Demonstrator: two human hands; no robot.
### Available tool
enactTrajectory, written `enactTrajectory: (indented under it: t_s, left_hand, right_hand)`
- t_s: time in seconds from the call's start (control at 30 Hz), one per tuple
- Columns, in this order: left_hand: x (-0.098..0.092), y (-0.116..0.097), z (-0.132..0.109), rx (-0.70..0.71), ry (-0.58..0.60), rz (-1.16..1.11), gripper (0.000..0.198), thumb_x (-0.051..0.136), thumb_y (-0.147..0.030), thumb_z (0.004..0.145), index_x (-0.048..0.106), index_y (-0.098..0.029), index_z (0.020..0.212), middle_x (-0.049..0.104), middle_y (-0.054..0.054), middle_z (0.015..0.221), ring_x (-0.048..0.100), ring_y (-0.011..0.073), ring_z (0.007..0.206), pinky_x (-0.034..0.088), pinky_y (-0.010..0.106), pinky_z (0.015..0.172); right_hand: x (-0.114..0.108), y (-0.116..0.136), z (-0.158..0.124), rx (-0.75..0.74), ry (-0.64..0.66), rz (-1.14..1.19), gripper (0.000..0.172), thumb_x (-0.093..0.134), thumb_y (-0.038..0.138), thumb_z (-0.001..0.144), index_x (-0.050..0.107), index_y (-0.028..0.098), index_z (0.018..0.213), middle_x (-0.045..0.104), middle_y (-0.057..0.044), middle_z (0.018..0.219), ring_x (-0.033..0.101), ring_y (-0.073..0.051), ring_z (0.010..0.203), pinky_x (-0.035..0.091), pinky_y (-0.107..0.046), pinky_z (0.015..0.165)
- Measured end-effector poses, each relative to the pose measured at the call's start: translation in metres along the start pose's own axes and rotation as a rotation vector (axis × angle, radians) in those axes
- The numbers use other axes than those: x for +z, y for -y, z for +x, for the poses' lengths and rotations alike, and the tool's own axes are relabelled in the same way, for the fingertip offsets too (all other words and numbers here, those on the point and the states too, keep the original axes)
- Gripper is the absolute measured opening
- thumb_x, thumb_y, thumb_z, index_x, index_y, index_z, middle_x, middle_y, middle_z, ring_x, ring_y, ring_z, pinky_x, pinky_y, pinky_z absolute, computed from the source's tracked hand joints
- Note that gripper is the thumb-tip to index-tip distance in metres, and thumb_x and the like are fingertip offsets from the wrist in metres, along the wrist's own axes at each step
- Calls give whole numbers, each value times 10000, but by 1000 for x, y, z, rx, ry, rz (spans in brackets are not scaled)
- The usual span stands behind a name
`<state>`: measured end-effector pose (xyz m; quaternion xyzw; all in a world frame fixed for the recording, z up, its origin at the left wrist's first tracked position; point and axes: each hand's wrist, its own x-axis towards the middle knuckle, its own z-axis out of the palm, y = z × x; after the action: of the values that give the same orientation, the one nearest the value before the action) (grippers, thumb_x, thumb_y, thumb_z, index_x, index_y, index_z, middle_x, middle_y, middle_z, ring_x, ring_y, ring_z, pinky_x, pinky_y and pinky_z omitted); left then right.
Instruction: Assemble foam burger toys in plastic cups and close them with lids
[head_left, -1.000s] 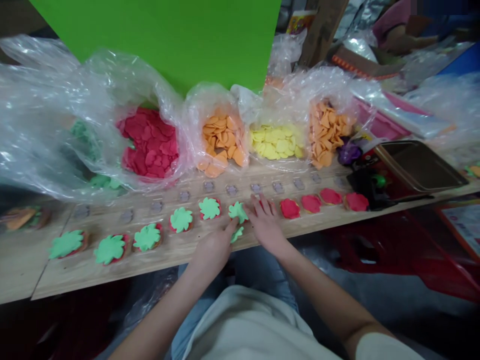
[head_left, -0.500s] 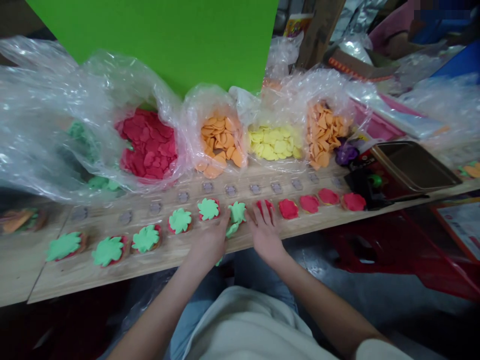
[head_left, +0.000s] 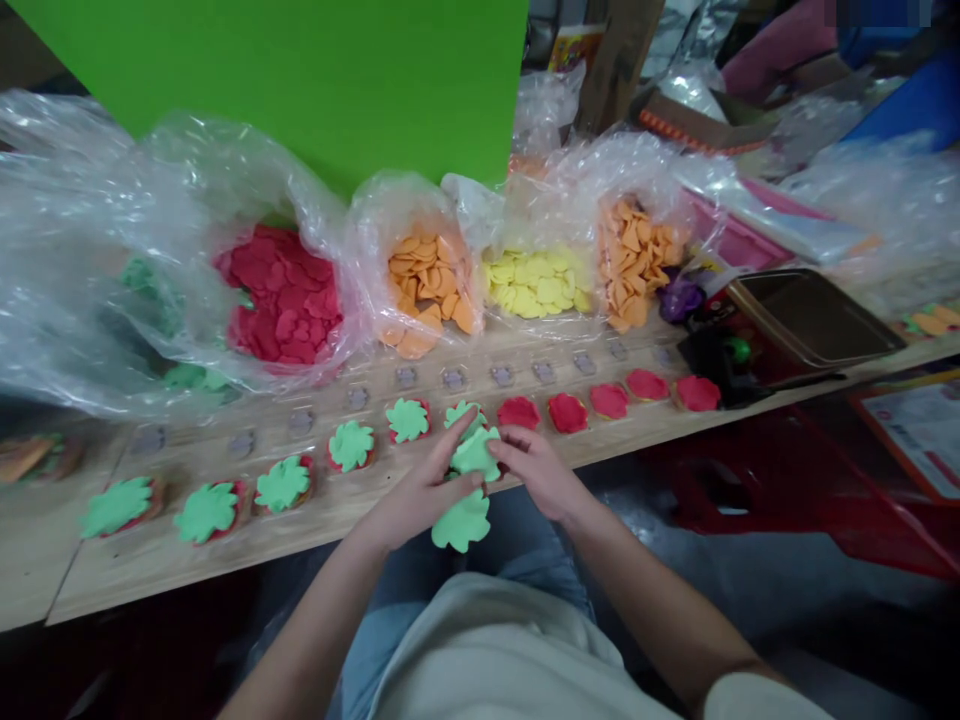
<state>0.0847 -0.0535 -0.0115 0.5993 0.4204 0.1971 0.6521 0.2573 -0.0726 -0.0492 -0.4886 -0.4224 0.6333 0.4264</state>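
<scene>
My left hand (head_left: 420, 492) is closed on green scalloped foam pieces at the table's front edge. One green foam piece (head_left: 477, 453) stands up between my two hands, and another piece (head_left: 462, 524) hangs below my left thumb. The fingertips of my right hand (head_left: 538, 468) pinch the right edge of the upper piece. Just behind my left fingers, a green-topped stack (head_left: 459, 414) is partly hidden. Leftward runs a row of similar stacks, green leaf shape over red, such as this one (head_left: 351, 444). To the right sit several red-topped stacks (head_left: 568, 412).
Behind the row lie small grey pieces (head_left: 453, 379) in clear plastic. Open plastic bags hold red pieces (head_left: 289, 300), orange pieces (head_left: 427, 285), yellow pieces (head_left: 536, 282) and more orange pieces (head_left: 636, 265). A dark rectangular tin (head_left: 817, 318) stands at right. A green panel (head_left: 315, 90) rises behind.
Both hands have drawn back from the row toward my body. My right hand has left the red-topped stack and now grips a green piece held by my left. The view has shifted slightly.
</scene>
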Motion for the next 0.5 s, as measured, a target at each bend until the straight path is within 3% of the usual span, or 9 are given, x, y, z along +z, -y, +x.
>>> enactTrajectory:
  t_s: [0.13, 0.2, 0.37, 0.5]
  left_hand:
    - [9, 7, 14, -112, -44, 37, 695, 508, -310, 791, 189, -170, 1392, 644, 60, 865, 590, 186, 804, 462, 318, 727]
    - [12, 9, 19, -143, -78, 41, 625, 493, -317, 792, 279, -148, 1354, 633, 57, 828, 596, 187, 768, 465, 309, 683]
    - [16, 10, 25, -105, -112, 175, 517, 477, -287, 784, 390, -135, 1271, 634, 59, 866, 596, 183, 798, 456, 307, 717]
    - [20, 15, 31, -15, -135, 388, 592, 470, -259, 786, 289, -151, 1339, 641, 34, 832, 585, 170, 811, 434, 294, 755]
  right_hand:
    - [-32, 1, 15, -102, -267, -122, 208, 588, 307, 723, 582, 170, 881, 613, -6, 742, 565, -122, 641, 458, -239, 568]
    - [-48, 4, 22, -183, -333, -260, 230, 580, 278, 720, 584, 177, 927, 642, -26, 824, 595, -143, 731, 475, -272, 659]
    - [-64, 17, 26, -399, -307, -835, 178, 500, 228, 810, 608, 189, 946, 650, -51, 903, 583, -174, 833, 458, -313, 755]
    - [-60, 3, 16, -568, -112, -1371, 194, 487, 178, 833, 604, 178, 989, 627, -86, 1020, 499, -220, 1037, 386, -380, 887]
